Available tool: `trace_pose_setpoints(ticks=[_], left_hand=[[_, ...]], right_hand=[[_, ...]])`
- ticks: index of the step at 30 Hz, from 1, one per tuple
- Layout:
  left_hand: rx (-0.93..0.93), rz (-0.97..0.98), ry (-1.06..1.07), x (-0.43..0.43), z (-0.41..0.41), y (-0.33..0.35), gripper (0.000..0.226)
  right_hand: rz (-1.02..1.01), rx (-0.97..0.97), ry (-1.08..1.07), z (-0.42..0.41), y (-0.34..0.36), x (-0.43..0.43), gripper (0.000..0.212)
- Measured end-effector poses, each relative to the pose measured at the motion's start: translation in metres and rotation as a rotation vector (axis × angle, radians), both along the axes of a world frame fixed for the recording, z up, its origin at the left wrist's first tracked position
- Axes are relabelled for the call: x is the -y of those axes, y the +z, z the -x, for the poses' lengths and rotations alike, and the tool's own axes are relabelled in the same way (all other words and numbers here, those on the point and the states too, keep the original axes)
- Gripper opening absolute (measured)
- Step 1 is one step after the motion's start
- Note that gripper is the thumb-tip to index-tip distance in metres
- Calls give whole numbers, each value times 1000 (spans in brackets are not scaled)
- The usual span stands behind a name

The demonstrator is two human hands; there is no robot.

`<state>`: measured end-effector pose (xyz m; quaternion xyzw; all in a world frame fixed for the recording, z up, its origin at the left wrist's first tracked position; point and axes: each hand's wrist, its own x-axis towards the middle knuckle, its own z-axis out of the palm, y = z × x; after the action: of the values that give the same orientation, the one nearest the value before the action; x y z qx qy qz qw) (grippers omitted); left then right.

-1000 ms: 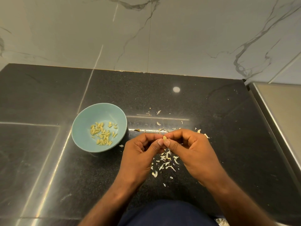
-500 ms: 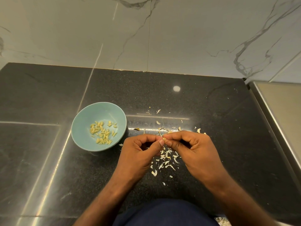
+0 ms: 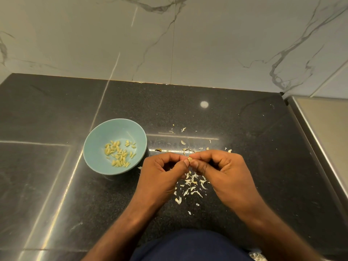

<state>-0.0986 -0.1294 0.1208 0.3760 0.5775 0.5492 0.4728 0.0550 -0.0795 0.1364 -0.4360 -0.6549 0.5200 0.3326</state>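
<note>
Seed, pinched between both hands' fingertips

**Black stone counter: bowl and litter**

Countertop: dark speckled stone, polished, glare streaks across it, butts against the pale veined wall at the back. Left of centre stands a pale blue bowl, upright. Pale husk scraps lie scattered to its right, thickest near the front edge, thinner toward the back. One darker fragment lies just beside the bowl.
</note>
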Motion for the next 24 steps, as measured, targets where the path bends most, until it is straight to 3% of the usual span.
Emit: trace_pose_setpoints(ticks=[4, 9, 16, 24], left_hand=[[-35, -53, -50, 1, 2, 0, 13], [-245, -177, -73, 0, 3, -7, 17], [-523, -305, -36, 0, 4, -8, 23], [-585, -258, -69, 2, 7, -7, 16]], right_hand=[[111, -50, -61, -1, 0, -3, 10], [236, -122, -60, 0, 1, -3, 8], [30, 32, -36, 1, 9, -3, 17], [-28, 166, 51, -2, 12, -8, 17]])
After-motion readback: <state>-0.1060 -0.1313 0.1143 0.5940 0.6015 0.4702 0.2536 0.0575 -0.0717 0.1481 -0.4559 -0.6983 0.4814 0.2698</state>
